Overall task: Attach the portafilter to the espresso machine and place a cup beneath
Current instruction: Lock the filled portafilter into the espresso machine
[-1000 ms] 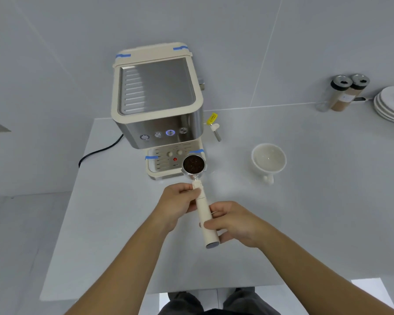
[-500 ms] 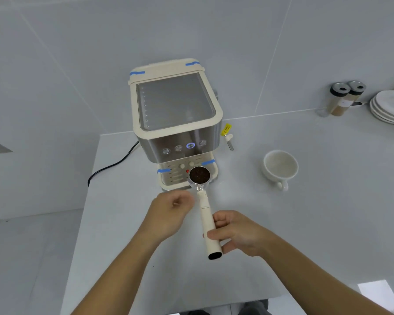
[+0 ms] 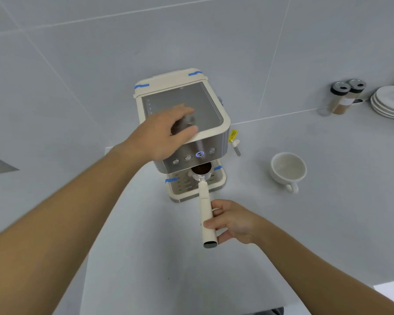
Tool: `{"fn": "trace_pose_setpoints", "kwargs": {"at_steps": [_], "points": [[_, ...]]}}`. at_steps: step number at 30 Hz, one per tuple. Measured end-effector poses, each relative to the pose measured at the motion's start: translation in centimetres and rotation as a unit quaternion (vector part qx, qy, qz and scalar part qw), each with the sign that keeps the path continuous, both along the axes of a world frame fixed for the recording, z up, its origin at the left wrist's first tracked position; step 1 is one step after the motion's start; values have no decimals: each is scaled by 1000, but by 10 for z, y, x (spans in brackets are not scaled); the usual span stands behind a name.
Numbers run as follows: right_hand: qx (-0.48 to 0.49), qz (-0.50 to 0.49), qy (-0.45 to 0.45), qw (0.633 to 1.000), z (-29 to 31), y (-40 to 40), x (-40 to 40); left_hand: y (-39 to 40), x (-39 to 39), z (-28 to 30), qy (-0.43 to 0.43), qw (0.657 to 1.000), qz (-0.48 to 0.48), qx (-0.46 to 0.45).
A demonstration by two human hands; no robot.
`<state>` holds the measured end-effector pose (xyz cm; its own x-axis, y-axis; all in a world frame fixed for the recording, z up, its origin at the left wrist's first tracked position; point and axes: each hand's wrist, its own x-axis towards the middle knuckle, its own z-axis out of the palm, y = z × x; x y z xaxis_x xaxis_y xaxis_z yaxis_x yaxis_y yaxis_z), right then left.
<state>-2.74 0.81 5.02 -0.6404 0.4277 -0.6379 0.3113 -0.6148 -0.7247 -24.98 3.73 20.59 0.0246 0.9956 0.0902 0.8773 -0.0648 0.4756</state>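
The cream and steel espresso machine point(image 3: 212, 123) stands at the back of the white table. My left hand point(image 3: 162, 133) rests flat on its top front edge, fingers spread, gripping nothing. My right hand point(image 3: 230, 220) holds the cream handle of the portafilter point(image 3: 204, 201). Its steel basket, filled with dark coffee grounds, sits just under the machine's front panel, above the drip tray. Whether it touches the group head is hidden. The white cup point(image 3: 288, 170) stands empty on the table to the right of the machine, handle toward me.
The steam wand point(image 3: 236, 147) with a yellow tag sticks out on the machine's right side. Two shaker bottles point(image 3: 342, 96) and a stack of white plates point(image 3: 390, 102) sit at the far right by the wall. The table's left edge runs beside my left arm.
My left hand has let go of the portafilter and moved up onto the machine's top. My right hand has pushed the portafilter basket forward under the machine's front.
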Motion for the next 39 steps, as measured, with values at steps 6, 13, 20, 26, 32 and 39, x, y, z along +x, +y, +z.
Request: {"fn": "trace_pose_setpoints", "kwargs": {"at_steps": [6,13,20,26,32,39], "points": [[-1,-22,16,1000,1,7,-10,23,-5,-12,143,989,-14,-41],[10,-39,19,999,5,10,-22,32,-12,-9,167,984,-36,-39],[13,-37,36,999,1,14,-32,32,-12,-12,181,980,-48,-65],[9,-59,56,997,-1,20,-48,30,-9,-11,175,982,-46,-58],[9,-95,72,993,4,15,-72,31,-10,-12,167,984,-44,-48],[0,-132,100,986,0,3,-93,32,-10,-13,164,985,-41,-46]]}}
